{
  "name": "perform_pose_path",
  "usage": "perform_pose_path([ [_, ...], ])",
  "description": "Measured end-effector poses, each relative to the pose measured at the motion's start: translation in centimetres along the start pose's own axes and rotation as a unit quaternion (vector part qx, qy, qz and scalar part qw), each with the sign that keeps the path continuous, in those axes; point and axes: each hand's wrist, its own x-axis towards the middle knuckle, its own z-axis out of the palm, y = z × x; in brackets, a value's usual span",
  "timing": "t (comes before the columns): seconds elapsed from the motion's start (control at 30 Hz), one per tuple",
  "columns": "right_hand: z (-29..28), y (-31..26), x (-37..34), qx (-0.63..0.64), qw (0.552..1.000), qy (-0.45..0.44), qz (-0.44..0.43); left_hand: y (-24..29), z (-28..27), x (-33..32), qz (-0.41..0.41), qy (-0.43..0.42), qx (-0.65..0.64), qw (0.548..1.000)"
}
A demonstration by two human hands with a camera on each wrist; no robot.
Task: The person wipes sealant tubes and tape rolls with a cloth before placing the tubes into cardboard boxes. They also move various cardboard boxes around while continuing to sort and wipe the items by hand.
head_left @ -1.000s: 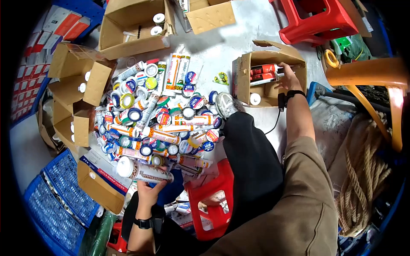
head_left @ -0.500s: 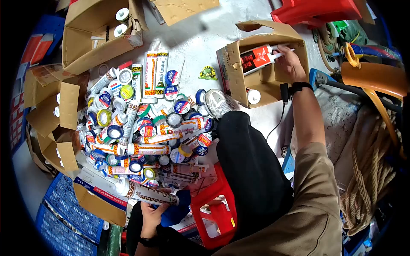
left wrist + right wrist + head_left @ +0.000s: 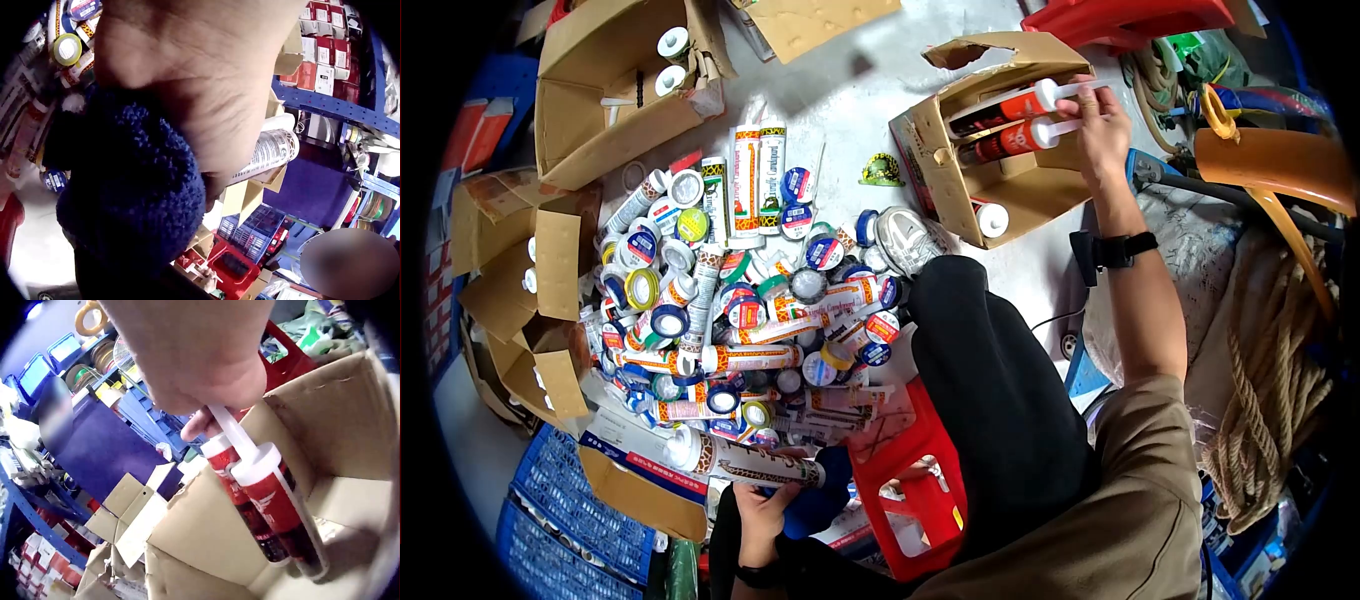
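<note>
In the head view the right hand [image 3: 1105, 135] pinches the white nozzles of two red-and-black tubes [image 3: 1012, 141] at the mouth of an open cardboard box [image 3: 1040, 200]. From the right wrist both tubes [image 3: 281, 515] slant side by side down into that box, the hand [image 3: 194, 356] above them. A white-capped tube [image 3: 992, 219] lies in the same box. At lower left, the left hand [image 3: 760, 515] grips a white giraffe-patterned tube [image 3: 745, 461] from below. The left wrist view shows that tube [image 3: 272, 152] beyond the hand [image 3: 200, 75], whose fingers are mostly hidden.
A large heap of tubes and tape rolls [image 3: 740, 310] covers the floor left of the shoe [image 3: 908, 240]. Other open boxes [image 3: 615, 90] stand behind and left of it. A red stool [image 3: 915, 490] is by the knee, with coiled rope [image 3: 1265, 400] at the right.
Both red-and-black tubes have their nozzles raised toward the box's rim with the right hand, which has moved up. The left hand still holds its tube, and the head view has shifted.
</note>
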Motion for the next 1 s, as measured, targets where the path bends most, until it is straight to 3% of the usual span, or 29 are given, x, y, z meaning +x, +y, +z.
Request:
perform_pose_path([
  [0.17, -2.0, 0.8, 2.1, -0.021, 0.995, 0.063, -0.071, -0.1, 0.5, 0.1, 0.01, 0.004, -0.008, 1.0],
  [0.47, -6.6, 7.2, 7.9, -0.015, 0.999, 0.052, 0.001, -0.5, 0.9, 0.5, 0.002, -0.01, 0.004, 1.0],
  [0.53, -6.2, 6.6, 7.5, -0.186, 0.98, 0.066, -0.013, -0.2, 1.1, 0.6, -0.003, -0.007, 0.001, 1.0],
  [0.57, -6.1, 6.3, 7.1, -0.186, 0.98, 0.066, -0.012, -0.5, 0.9, 0.7, -0.004, -0.008, 0.002, 1.0],
  [0.63, -4.3, 3.5, 4.7, -0.462, 0.881, 0.096, -0.048, -1.2, 0.3, 0.7, 0.013, -0.031, 0.034, 0.999],
  [0.67, -4.4, 3.6, 4.7, -0.461, 0.881, 0.096, -0.048, -1.1, 0.3, 0.7, 0.013, -0.031, 0.034, 0.999],
  [0.73, -5.8, 4.7, 4.9, -0.464, 0.883, 0.059, 0.048, -0.9, 0.6, 0.7, 0.001, -0.019, 0.013, 1.0],
  [0.87, -7.6, 7.3, 5.6, -0.349, 0.932, 0.09, 0.045, -0.4, 1.2, 0.7, -0.003, -0.007, 0.003, 1.0],
  [0.93, -6.9, 5.9, 4.9, -0.256, 0.955, 0.151, 0.012, -0.4, 1.3, 0.7, -0.002, -0.005, -0.008, 1.0],
  [1.0, -9.1, 8.2, 7.2, -0.319, 0.938, 0.135, 0.022, -0.6, 0.9, 0.7, -0.001, -0.011, 0.006, 1.0],
])
